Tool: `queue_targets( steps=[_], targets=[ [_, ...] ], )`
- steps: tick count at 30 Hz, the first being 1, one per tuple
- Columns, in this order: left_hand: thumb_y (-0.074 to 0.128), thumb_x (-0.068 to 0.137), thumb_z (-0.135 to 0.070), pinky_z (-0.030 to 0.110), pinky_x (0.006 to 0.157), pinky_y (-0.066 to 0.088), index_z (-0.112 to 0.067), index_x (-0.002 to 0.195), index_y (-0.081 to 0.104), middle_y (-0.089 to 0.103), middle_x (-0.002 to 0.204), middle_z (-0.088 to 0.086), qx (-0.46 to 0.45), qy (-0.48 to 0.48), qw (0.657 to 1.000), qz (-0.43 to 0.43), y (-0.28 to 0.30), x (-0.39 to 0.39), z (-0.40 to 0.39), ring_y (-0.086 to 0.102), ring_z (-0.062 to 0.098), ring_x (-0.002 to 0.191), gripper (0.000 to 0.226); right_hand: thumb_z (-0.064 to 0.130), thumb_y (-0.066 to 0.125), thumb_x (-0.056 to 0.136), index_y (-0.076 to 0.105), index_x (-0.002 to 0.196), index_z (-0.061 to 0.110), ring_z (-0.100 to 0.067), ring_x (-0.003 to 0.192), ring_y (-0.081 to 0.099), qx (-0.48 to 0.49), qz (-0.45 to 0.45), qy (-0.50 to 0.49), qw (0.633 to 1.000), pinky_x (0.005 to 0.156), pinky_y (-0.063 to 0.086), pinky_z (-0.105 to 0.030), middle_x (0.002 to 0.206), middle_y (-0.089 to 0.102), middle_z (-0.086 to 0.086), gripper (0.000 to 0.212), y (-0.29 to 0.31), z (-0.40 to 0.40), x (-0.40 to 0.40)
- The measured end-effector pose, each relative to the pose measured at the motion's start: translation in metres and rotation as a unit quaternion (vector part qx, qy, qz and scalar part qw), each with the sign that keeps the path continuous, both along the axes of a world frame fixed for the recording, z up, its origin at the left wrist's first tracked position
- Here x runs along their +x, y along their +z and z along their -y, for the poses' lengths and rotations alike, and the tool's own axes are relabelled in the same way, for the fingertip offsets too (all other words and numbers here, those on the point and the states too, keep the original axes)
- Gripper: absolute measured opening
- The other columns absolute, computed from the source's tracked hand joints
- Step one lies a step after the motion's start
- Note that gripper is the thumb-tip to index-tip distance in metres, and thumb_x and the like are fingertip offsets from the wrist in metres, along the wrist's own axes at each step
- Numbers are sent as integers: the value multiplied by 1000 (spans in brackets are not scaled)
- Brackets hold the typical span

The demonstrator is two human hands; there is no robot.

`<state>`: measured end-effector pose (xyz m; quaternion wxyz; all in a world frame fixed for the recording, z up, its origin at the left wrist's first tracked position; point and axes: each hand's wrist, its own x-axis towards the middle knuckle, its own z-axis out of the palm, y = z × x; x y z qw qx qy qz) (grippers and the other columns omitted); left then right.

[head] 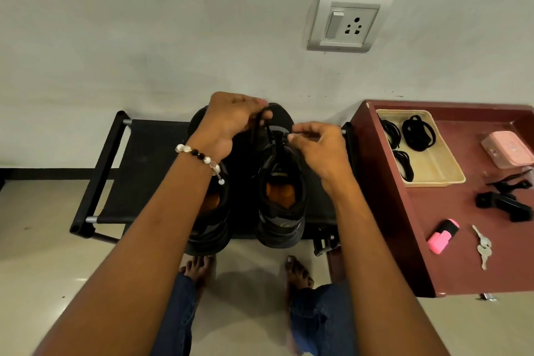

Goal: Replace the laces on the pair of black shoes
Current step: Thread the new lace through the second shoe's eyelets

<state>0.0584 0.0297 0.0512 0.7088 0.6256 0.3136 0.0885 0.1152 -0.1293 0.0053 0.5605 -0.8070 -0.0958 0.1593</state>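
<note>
Both black shoes sit side by side on a low black rack [150, 153] against the wall, heels toward the person, and all the action is on the right shoe [281, 188]. The left hand [231, 118] is up over the toe end with its fingers curled, pinching a strand of lace [264, 124] and holding it raised above the tongue. The right hand [318, 144] is just beside it, thumb and fingertips pinched together at the eyelets, apparently on the other bit of the same lace, though it's too dark there to be sure. Honestly I can't tell whether that lace is the old one coming out or a new one going in, black on black and all. My guess is it's the old one being worked loose, since the tray [445, 173] on the maroon table [404, 225] to the right holds three black lace bundles [416, 133] that look untouched. The left shoe [211, 211] is mostly hidden under the left forearm, so no idea about its lacing. So we're early on, I'd say. Next move needs slack fed through one eyelet at a time, pulling evenly so the strand doesn't snag, while something keeps the shoe from sliding on the rack.
</note>
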Motion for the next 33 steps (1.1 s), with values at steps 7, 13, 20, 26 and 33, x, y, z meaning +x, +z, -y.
queue_targets(
  steps=[7,13,20,26,33],
  targets=[
    [50,95,-2,36,84,57,5,110,64,72,101,20,-227,-14,973,28,26,-6,3,73,27,91,22,25,78,81,74,95,10,-25,92,71,47,-25,135,989,90,55,-49,91,75,-9,21,6,-25,-23],
    [44,95,2,39,81,59,9,111,59,71,97,24,-354,108,924,95,17,-7,-15,72,30,92,23,15,62,94,71,84,3,-1,70,65,82,-57,175,979,66,44,-8,76,70,-12,18,30,4,-15],
    [38,98,0,40,107,43,4,108,56,58,116,21,-339,171,922,71,-12,-4,-26,57,30,118,21,16,60,95,68,80,9,-11,62,52,252,-68,-7,965,66,46,-27,71,68,1,18,33,50,15],
    [65,89,-16,31,87,54,-18,105,69,68,101,2,207,-12,973,-102,-26,3,-14,67,18,89,16,21,59,96,68,79,13,-8,54,37,185,-16,17,982,49,30,-23,81,61,-13,21,34,35,12],
    [73,84,-25,3,90,32,-29,105,73,57,117,-3,356,-215,909,34,-29,8,1,49,4,108,21,19,64,94,71,84,3,-3,43,35,85,18,84,993,44,31,-14,49,45,4,20,28,9,4]
  ],
)
